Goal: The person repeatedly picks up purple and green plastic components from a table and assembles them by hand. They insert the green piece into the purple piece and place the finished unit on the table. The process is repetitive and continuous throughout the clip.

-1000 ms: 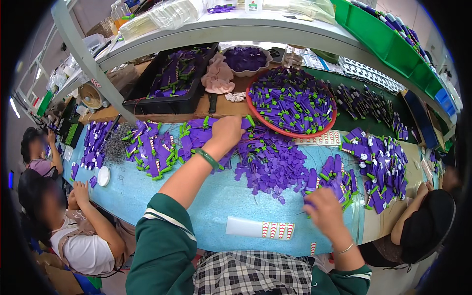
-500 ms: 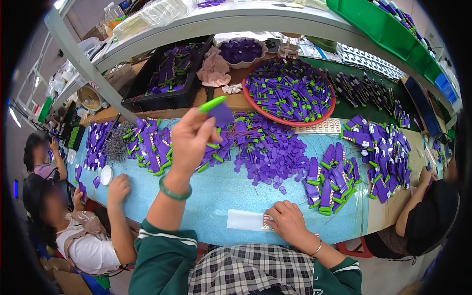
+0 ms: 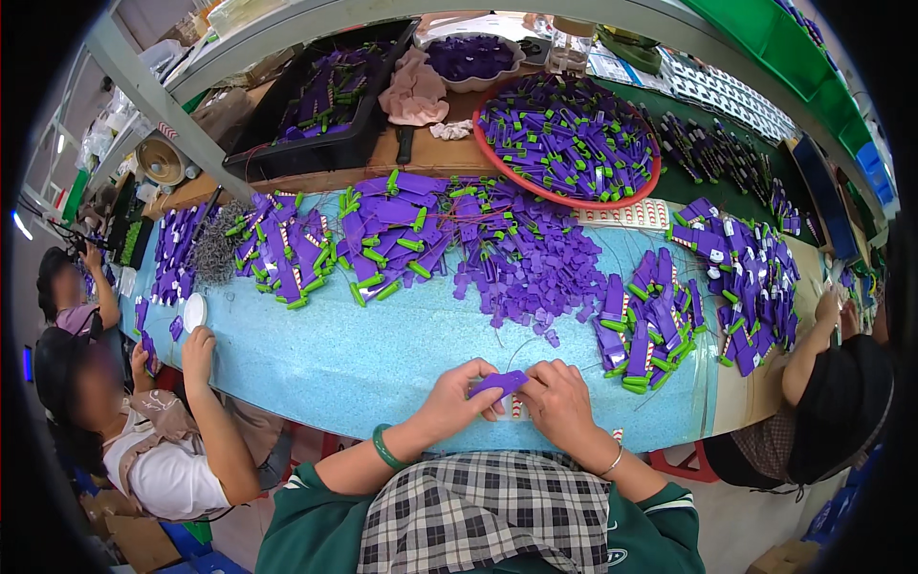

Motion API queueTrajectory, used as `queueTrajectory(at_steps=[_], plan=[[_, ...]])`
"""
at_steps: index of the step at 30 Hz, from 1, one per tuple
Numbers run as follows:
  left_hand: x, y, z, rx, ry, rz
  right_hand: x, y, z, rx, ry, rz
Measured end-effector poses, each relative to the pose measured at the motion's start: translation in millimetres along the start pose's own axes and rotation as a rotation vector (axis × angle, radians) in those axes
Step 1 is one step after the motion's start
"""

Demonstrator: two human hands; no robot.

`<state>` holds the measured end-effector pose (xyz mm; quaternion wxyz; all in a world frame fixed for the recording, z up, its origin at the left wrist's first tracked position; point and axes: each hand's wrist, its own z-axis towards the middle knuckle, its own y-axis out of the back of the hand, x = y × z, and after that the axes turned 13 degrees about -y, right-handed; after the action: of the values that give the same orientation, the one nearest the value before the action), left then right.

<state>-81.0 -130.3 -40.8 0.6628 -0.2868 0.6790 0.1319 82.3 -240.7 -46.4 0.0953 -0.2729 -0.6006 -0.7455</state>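
Observation:
Close to the table's front edge, my left hand (image 3: 457, 397) is closed around a flat purple plastic piece (image 3: 501, 384). My right hand (image 3: 562, 404) pinches the piece's right end with its fingertips. Whether the piece has a green end cannot be seen, as my fingers cover part of it. Just beneath lies a strip with red-and-white striped stickers (image 3: 517, 408), mostly hidden by my hands. Beyond them spreads a heap of small purple pieces (image 3: 535, 282). Purple-and-green parts (image 3: 652, 320) lie piled to the right, and another such pile (image 3: 392, 234) lies to the left.
A red basket (image 3: 658, 182) full of purple-green parts stands at the back, beside a black tray (image 3: 359, 158). A shelf beam (image 3: 430, 36) crosses above. Co-workers sit at left (image 3: 143, 421) and right (image 3: 832, 402); a round white lid (image 3: 195, 312) lies near the left one.
My left hand has come down from above the piles, bringing the purple piece to my right hand. My right hand has left the sticker strip on the table and now grips the piece.

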Motion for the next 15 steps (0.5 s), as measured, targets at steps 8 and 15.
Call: queueTrajectory(at_steps=[8, 15], plan=[[4.9, 6.2, 2.4, 0.046, -0.008, 0.07, -8.6, 23.0, 7.9, 0.221, -0.305, 0.819], [-24.9, -3.1, 5.9, 0.16, -0.024, 0.056, 10.6, 52.9, 20.5, 0.112, -0.212, 0.646]])
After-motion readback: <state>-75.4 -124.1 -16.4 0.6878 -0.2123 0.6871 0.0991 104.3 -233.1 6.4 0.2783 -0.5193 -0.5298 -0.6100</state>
